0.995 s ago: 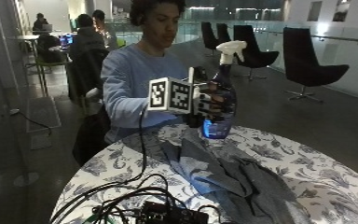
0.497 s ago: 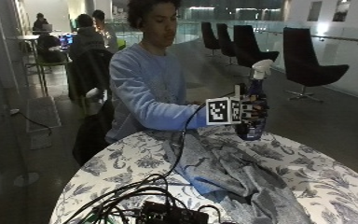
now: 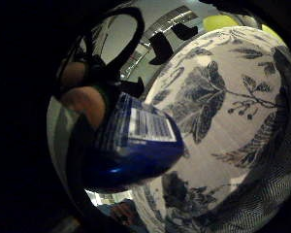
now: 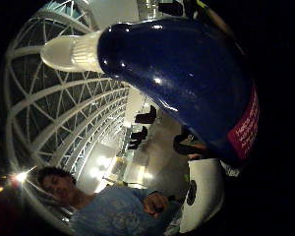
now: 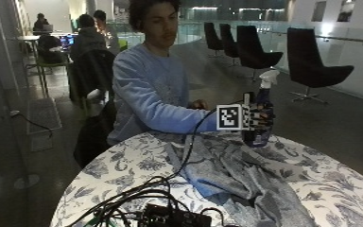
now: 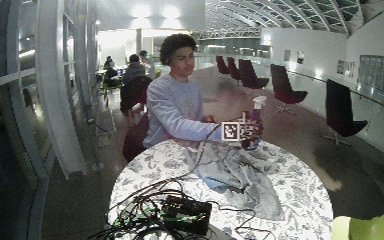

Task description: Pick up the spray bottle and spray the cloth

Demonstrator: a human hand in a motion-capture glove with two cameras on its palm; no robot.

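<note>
A round table (image 5: 125, 163) with a blue-and-white leaf-print cover fills the lower half of the outside view. A grey cloth (image 5: 232, 172) lies crumpled across its middle, running toward the lower right. A black box (image 5: 172, 218) and tangled cables (image 5: 128, 198) sit at the bottom left edge.

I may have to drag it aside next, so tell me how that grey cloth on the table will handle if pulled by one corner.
The grey cloth lies rumpled in soft folds, so it will probably flop and trail rather than move as one piece. Spread over the patterned tablecloth, it might drag that along. Cables cross its edge and could snag.
</note>
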